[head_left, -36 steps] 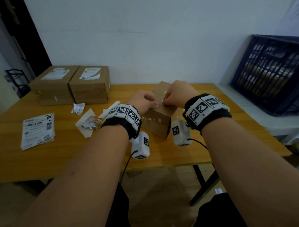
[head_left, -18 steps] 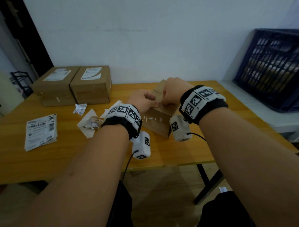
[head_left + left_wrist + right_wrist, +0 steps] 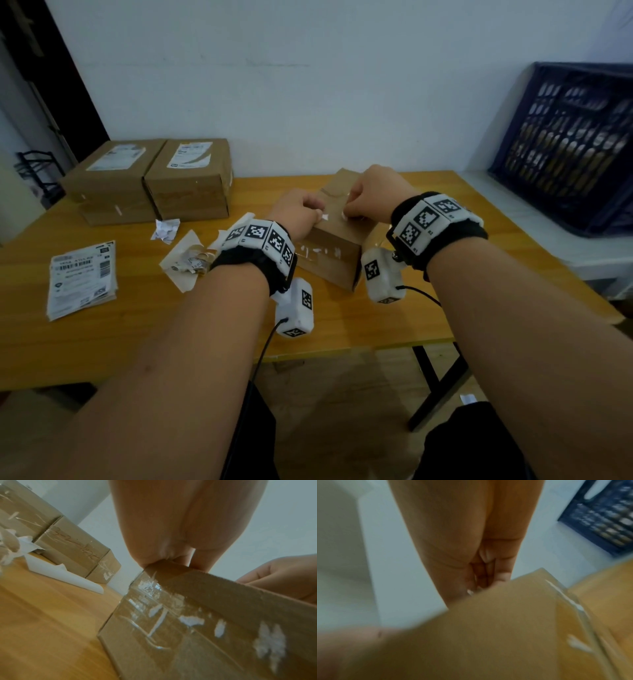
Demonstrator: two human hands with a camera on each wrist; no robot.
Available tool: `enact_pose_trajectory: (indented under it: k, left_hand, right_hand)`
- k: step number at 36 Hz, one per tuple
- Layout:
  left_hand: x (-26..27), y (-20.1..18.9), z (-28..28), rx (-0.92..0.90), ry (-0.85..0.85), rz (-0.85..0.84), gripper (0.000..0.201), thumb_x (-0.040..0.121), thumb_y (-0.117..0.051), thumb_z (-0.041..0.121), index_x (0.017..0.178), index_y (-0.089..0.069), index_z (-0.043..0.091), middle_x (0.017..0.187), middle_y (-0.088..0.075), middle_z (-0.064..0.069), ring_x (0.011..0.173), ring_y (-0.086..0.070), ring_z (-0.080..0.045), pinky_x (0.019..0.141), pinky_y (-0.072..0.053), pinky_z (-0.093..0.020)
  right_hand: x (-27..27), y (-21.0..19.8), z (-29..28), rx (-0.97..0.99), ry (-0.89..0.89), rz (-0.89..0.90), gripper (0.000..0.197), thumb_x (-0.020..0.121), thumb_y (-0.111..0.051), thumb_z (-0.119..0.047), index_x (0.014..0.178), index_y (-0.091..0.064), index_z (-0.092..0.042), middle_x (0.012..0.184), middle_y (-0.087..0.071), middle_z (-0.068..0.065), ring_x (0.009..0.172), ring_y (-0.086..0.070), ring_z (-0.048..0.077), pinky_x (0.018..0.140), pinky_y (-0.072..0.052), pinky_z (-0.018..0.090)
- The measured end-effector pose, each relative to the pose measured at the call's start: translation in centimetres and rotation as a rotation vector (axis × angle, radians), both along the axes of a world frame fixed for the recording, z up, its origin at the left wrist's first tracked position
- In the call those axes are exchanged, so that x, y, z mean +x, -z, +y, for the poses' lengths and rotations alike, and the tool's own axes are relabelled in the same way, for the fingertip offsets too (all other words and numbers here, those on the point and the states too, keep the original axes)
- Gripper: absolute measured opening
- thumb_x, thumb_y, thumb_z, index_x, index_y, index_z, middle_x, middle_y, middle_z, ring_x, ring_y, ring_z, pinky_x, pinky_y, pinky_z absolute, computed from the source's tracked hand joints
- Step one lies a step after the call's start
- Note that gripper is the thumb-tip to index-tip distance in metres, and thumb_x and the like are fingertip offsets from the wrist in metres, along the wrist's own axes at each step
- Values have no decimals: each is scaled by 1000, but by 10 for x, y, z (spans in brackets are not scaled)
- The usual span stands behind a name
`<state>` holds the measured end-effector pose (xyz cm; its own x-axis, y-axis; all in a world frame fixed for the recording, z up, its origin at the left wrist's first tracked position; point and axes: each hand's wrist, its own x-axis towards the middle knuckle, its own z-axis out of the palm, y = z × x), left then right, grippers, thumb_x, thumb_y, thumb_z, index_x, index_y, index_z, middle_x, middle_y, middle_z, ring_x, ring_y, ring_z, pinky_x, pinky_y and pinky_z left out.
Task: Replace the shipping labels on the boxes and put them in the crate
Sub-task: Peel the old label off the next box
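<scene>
A brown cardboard box [image 3: 334, 255] lies on the wooden table [image 3: 102, 339] in front of me, with white label residue and clear tape on its near side [image 3: 188, 635]. My left hand [image 3: 303, 214] grips the box's top left corner, its fingers curled over the edge [image 3: 164, 557]. My right hand [image 3: 364, 202] is on the box top, its curled fingertips pinching a small white label scrap [image 3: 344, 214], which also shows in the blurred right wrist view [image 3: 470, 592]. Another white scrap [image 3: 324, 216] sticks to the top between the hands. The dark blue crate [image 3: 565, 137] stands at the right.
Two more labelled boxes [image 3: 113, 178] [image 3: 191, 178] sit side by side at the back left against the wall. A stack of fresh labels [image 3: 82, 277] lies at the left. Peeled label pieces [image 3: 191, 262] and a crumpled scrap [image 3: 166, 230] lie by my left wrist.
My right hand has drawn a little to the right, away from the left hand, uncovering white scraps on the box top. The left hand keeps its hold on the corner.
</scene>
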<state>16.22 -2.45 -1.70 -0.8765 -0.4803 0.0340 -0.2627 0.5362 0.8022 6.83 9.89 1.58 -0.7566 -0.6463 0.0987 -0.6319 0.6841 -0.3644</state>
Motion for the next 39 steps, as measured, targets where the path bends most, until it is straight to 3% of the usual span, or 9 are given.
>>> enact_pose_trajectory:
  k: [6,12,15,19,23,25,31,35,39]
  left_hand:
    - [1,0,0,-8,-19,9,21,94,-55,14,111,-65,20,108,-56,3,99,-49,-11,82,-36,-22]
    - [2,-1,2,-19,-11,19,25,94,-55,13,117,-64,16,122,-60,-1,99,-49,-10,82,-36,-21]
    - [3,-2,1,-30,-7,16,26,94,-56,14,118,-64,17,122,-60,-2,99,-50,-10,82,-36,-22]
    - [3,-2,0,-52,-3,12,25,93,-57,16,117,-64,18,121,-61,0,103,-52,-12,83,-37,-22]
    - [2,-1,-1,-73,2,10,25,93,-58,17,118,-64,18,122,-61,0,108,-55,-14,83,-38,-22]
    - [1,-1,-2,-78,8,14,25,94,-57,17,118,-63,17,123,-60,-1,112,-55,-16,83,-37,-22]
    - [0,1,-1,-221,22,1,23,95,-53,21,115,-64,19,123,-60,1,114,-54,-16,90,-39,-24]
    - [-1,0,2,-395,10,-35,20,94,-51,25,107,-66,23,120,-62,2,113,-55,-20,102,-41,-40]
    - [-2,-1,4,-514,-2,-45,21,96,-47,24,107,-65,24,120,-59,2,112,-54,-20,102,-38,-40]
  right_hand:
    - [-3,-5,5,-37,-5,-131,15,76,-79,-22,82,-78,-8,78,-74,4,77,-71,18,77,-61,35]
    - [5,-9,-5,77,-4,-46,23,77,-74,-19,89,-75,-1,82,-73,11,73,-66,22,74,-59,37]
    - [8,-11,-10,127,-4,-19,25,78,-73,-19,95,-74,0,78,-67,8,71,-62,20,72,-58,36]
    - [10,-12,-13,184,-15,4,23,78,-73,-21,93,-73,-3,86,-72,10,78,-67,24,70,-57,34]
    - [10,-10,-17,205,-13,44,23,77,-74,-22,91,-71,-4,75,-65,6,73,-63,23,64,-53,33]
    - [10,-9,-16,200,-10,55,24,77,-74,-23,91,-71,-4,78,-66,7,75,-64,24,64,-53,33]
    - [1,-6,-5,60,-11,-23,16,82,-73,-19,89,-76,-5,88,-72,8,76,-63,18,70,-55,32]
    - [-4,-4,6,-83,3,-148,13,78,-79,-20,84,-77,-9,79,-72,2,70,-66,12,69,-57,26]
    - [-5,2,15,-330,103,-233,8,81,-73,-9,85,-76,-3,81,-72,10,66,-65,12,68,-57,23]
